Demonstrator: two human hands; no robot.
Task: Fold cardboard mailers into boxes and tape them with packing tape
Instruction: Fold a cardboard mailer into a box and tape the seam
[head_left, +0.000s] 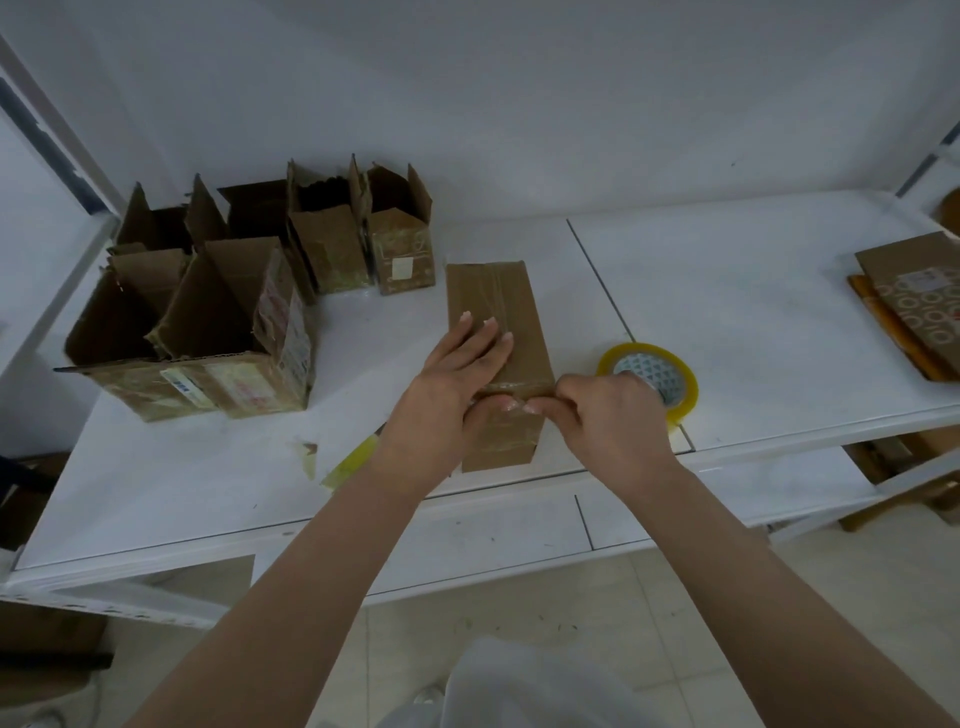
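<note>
Right hand (597, 410) pinches the tape end at the near top edge of the box (498, 364); left hand (457, 374) lies flat on top, thumb on the seam. Box sits by the table (260, 493) front edge: probably light, stiff, crushable. Tape roll (649, 376) touches right; open boxes (234, 312) crowd far left; far right free.
</note>
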